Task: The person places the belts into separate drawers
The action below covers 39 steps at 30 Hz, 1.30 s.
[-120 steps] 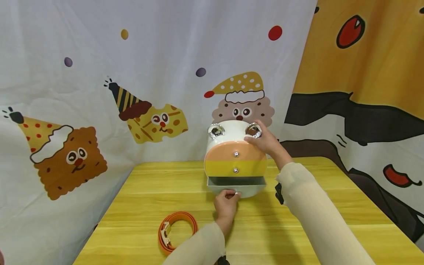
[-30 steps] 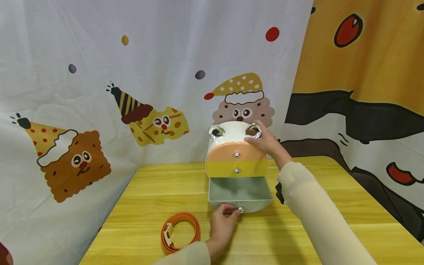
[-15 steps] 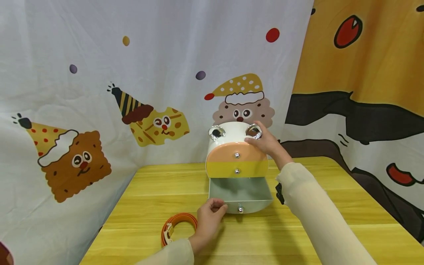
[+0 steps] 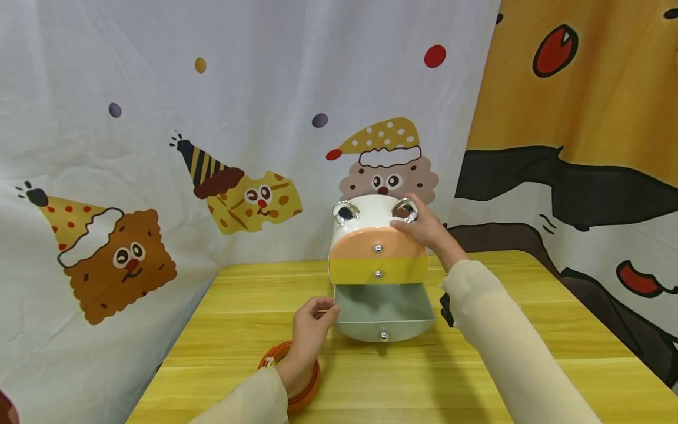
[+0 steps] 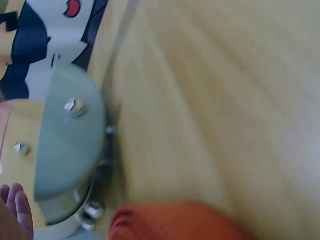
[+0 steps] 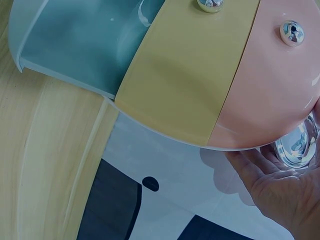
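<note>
A small frog-shaped drawer box [image 4: 378,256] with a white top and two silver ring eyes stands at the back of the table. Its bottom grey-green drawer [image 4: 384,331] is pulled out and its inside shows bare; the orange and yellow drawers above are closed. My right hand [image 4: 424,227] grips the box's top around the right silver eye [image 6: 297,145]. My left hand [image 4: 309,330], fingers loosely bent and holding nothing, hovers beside the drawer's left side. Under my left wrist lies a coiled orange belt [image 4: 312,388], partly hidden by the arm and sleeve.
The yellow wood-grain table [image 4: 238,306] runs back to a white cloth backdrop [image 4: 254,106] printed with cartoon biscuits and cheese. An orange, black and white printed cloth [image 4: 598,106] hangs at the right.
The bottom drawer has slid out toward me, drawn by my left hand on its knob. That hand has since let go and moved left. My right hand stays on the box.
</note>
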Each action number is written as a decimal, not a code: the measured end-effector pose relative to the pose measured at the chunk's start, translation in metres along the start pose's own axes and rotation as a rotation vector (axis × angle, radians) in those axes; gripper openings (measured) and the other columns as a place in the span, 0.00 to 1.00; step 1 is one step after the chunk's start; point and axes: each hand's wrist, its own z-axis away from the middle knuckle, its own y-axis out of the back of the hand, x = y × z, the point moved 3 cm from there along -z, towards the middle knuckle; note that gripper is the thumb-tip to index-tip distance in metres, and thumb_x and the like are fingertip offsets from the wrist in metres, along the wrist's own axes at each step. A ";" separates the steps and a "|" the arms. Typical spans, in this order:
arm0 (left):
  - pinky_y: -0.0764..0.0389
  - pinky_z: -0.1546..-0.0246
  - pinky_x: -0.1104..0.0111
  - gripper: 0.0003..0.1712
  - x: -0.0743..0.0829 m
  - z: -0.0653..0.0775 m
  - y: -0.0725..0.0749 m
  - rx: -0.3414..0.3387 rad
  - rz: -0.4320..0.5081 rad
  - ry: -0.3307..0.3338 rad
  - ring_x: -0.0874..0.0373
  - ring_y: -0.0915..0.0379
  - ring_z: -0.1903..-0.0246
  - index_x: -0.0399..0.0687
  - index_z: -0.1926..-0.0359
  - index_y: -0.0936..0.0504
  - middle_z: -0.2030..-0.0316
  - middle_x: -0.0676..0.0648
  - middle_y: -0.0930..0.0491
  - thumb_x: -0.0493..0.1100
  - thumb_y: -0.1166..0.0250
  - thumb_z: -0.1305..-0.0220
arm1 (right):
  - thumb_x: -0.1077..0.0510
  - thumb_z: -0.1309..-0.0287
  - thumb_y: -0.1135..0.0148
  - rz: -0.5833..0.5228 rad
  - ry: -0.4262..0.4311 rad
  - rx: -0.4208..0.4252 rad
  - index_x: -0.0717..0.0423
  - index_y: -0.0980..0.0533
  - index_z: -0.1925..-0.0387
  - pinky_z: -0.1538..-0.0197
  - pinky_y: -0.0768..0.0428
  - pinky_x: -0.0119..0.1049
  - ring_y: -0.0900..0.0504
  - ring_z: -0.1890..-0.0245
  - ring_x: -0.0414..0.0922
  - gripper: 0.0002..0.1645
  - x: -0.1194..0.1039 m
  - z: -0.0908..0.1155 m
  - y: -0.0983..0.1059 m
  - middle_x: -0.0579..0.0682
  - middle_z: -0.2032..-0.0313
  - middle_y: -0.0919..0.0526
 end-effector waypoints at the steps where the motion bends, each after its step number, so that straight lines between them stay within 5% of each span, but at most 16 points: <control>1: 0.20 0.65 0.71 0.12 0.002 -0.003 0.003 -0.006 0.011 -0.001 0.57 0.21 0.65 0.33 0.55 0.18 0.62 0.45 0.17 0.37 0.32 0.36 | 0.48 0.33 0.37 -0.001 -0.002 0.000 0.39 0.57 0.22 0.33 0.42 0.65 0.39 0.32 0.65 0.50 0.000 0.000 0.000 0.63 0.28 0.42; 10: 0.20 0.63 0.70 0.12 0.010 -0.020 0.030 -0.026 0.000 -0.033 0.58 0.20 0.62 0.37 0.54 0.18 0.58 0.45 0.17 0.38 0.31 0.36 | 0.48 0.34 0.37 -0.002 0.009 0.002 0.40 0.56 0.22 0.33 0.41 0.64 0.38 0.33 0.65 0.49 -0.003 0.002 0.000 0.64 0.29 0.41; 22: 0.20 0.60 0.69 0.17 0.001 -0.033 0.072 -0.134 -0.093 -0.024 0.53 0.20 0.57 0.39 0.48 0.19 0.53 0.44 0.18 0.39 0.30 0.36 | 0.48 0.34 0.37 -0.001 0.001 -0.001 0.38 0.57 0.22 0.33 0.42 0.65 0.40 0.32 0.65 0.51 0.000 0.000 0.000 0.64 0.28 0.43; 39: 0.21 0.49 0.59 0.22 -0.019 -0.024 0.132 -0.347 -0.281 0.008 0.45 0.26 0.46 0.40 0.42 0.22 0.47 0.42 0.21 0.42 0.32 0.35 | 0.48 0.34 0.36 -0.005 0.003 0.000 0.40 0.57 0.22 0.33 0.42 0.65 0.40 0.32 0.65 0.51 0.000 0.001 0.000 0.64 0.27 0.44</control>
